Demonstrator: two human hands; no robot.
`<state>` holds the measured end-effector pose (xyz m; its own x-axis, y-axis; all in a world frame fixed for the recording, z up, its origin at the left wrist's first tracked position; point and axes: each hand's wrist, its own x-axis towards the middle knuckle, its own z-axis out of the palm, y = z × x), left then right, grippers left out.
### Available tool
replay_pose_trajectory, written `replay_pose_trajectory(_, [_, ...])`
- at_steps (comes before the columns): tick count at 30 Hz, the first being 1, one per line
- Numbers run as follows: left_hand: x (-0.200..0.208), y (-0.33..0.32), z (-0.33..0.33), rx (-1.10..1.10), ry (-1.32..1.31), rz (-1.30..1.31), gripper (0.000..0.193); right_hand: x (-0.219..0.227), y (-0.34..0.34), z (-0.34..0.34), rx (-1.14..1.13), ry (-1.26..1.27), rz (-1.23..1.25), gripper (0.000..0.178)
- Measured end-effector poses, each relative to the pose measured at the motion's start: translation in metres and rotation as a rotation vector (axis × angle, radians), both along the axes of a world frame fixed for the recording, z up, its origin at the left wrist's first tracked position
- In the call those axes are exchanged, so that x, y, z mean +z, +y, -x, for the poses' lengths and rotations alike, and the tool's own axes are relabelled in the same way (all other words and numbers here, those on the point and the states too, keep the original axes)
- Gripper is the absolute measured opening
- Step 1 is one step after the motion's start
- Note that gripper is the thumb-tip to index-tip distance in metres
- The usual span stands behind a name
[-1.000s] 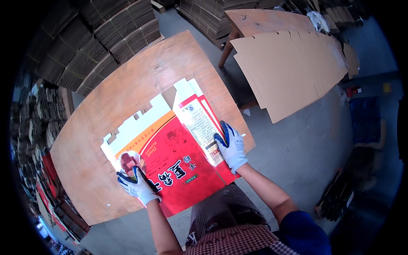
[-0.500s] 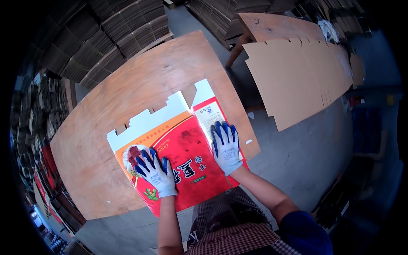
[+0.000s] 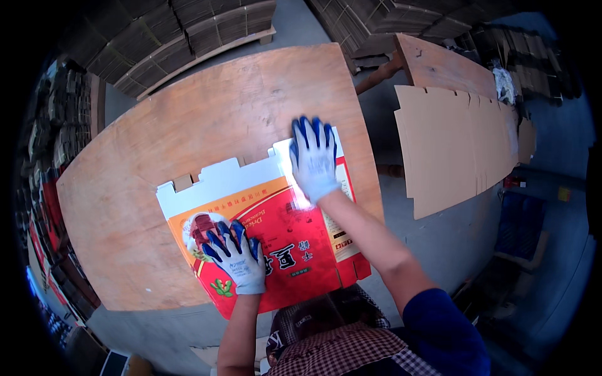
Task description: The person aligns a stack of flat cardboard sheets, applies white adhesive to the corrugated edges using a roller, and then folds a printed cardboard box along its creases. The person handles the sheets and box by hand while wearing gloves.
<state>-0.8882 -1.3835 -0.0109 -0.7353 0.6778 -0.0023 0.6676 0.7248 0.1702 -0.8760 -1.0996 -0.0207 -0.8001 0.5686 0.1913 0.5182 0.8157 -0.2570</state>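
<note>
A flat printed carton [image 3: 296,220], red and orange with white slotted flaps [image 3: 219,178] along its far edge, lies on the wooden table [image 3: 144,150]. My left hand [image 3: 237,258], in a white glove with blue fingertips, rests on the carton's left part, fingers spread beside the printed food picture. In a matching glove, my right hand [image 3: 315,160] lies over the flaps at the far right corner. Its fingers are stretched out and point away from me, and it hides part of the flaps and the crease there. Neither hand grips anything.
A brown cardboard sheet [image 3: 454,150] lies on a second wooden table [image 3: 442,66] at the right. Bundled cardboard stacks [image 3: 226,37] stand beyond the table, some on a pallet. More stacked cardboard [image 3: 72,141] lines the left side. A blue object [image 3: 523,219] stands at the far right.
My right hand has slid forward from the carton's right side panel to its far flaps. My left hand stays on the carton's left part. The view has shifted slightly.
</note>
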Motion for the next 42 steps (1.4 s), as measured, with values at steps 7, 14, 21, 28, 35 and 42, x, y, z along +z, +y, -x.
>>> replay_pose_trajectory(7, [-0.006,-0.004,0.002,0.014,0.029,0.006,0.058,0.003,-0.012,-0.005,-0.013,0.070,-0.096,0.054])
replay_pose_trajectory(14, [-0.022,-0.008,-0.003,0.049,0.037,0.028,0.064,0.021,-0.128,-0.183,0.038,-0.080,0.231,0.065])
replay_pose_trajectory(21, [-0.021,-0.011,-0.004,0.100,0.012,0.066,0.059,0.023,-0.001,-0.249,-0.418,-0.001,-0.049,0.068])
replay_pose_trajectory(28, [-0.006,-0.032,0.008,0.271,0.126,-0.225,0.081,0.044,-0.030,-0.228,-0.394,0.027,0.517,0.042])
replay_pose_trajectory(35, [-0.025,-0.089,0.031,0.738,-0.493,-0.628,0.069,0.028,-0.092,-0.214,-0.469,0.054,0.485,0.063])
replay_pose_trajectory(42, [0.011,-0.075,0.030,0.879,-0.831,-1.041,0.059,0.119,-0.162,-0.208,-0.371,0.124,0.383,0.079])
